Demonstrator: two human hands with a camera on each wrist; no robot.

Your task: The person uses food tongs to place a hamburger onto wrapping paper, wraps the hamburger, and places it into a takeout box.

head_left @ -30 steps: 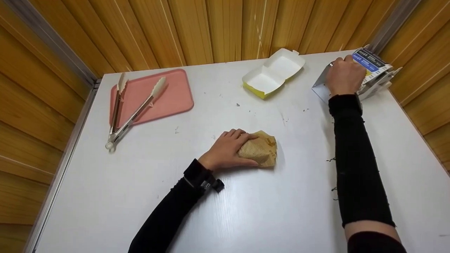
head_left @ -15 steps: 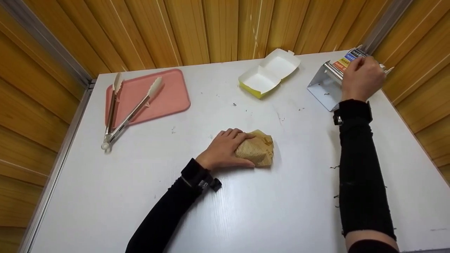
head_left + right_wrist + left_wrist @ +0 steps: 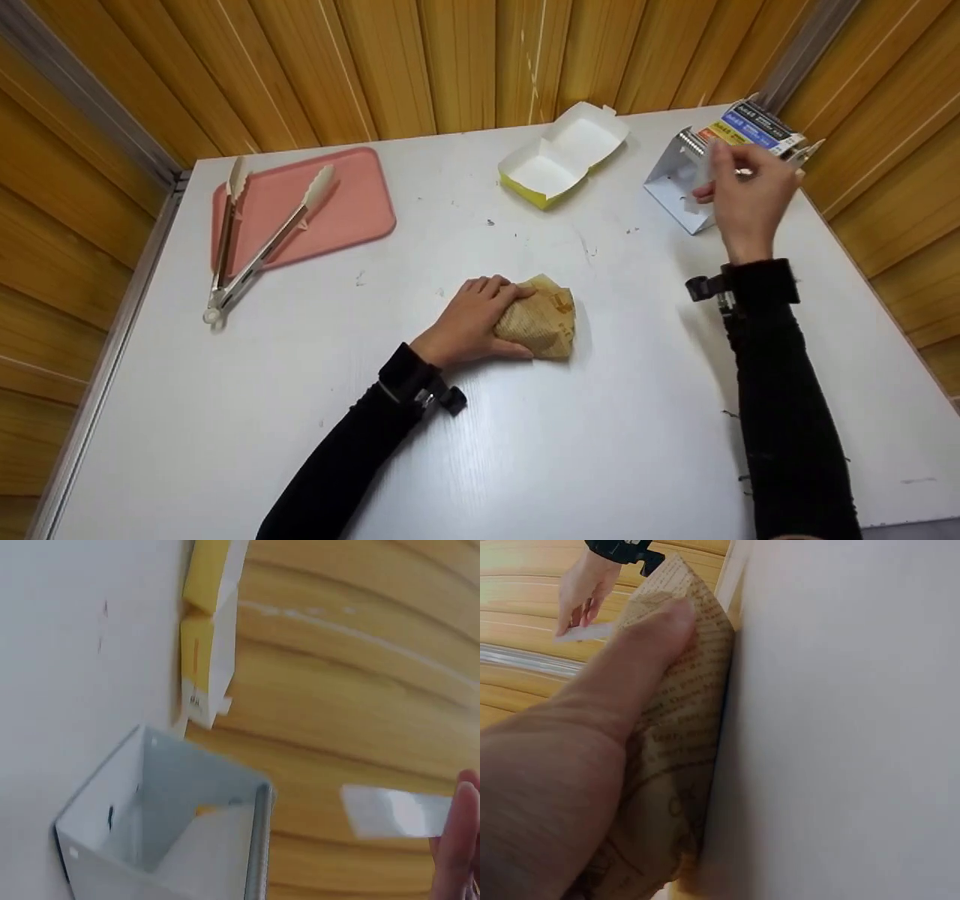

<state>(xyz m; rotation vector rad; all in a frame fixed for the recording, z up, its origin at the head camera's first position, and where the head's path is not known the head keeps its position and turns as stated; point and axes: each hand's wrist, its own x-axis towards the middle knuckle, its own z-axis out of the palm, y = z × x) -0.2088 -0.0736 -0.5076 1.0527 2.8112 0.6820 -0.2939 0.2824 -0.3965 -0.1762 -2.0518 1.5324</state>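
Note:
A paper-wrapped parcel [image 3: 536, 322] in printed brown paper lies mid-table in the head view. My left hand [image 3: 469, 322] grips its left side, fingers over the top and thumb along the near edge. The left wrist view shows the thumb pressed on the printed paper [image 3: 679, 720]. My right hand [image 3: 754, 199] is raised in front of a metal dispenser [image 3: 667, 196] with coloured label rolls. Between thumb and fingers it pinches a short clear strip of tape [image 3: 394, 811], best seen in the right wrist view.
An unfolded yellow-and-white carton [image 3: 551, 176] stands open near the back wall. A pink tray [image 3: 356, 206] lies at the back left, with metal tongs [image 3: 266, 251] resting across it. Wood-look panels [image 3: 450, 67] enclose the table's back and sides.
My right hand has come away from the dispenser toward me and turned, with the clear strip of tape now visible in its fingers. My left hand stays on the paper-wrapped parcel.

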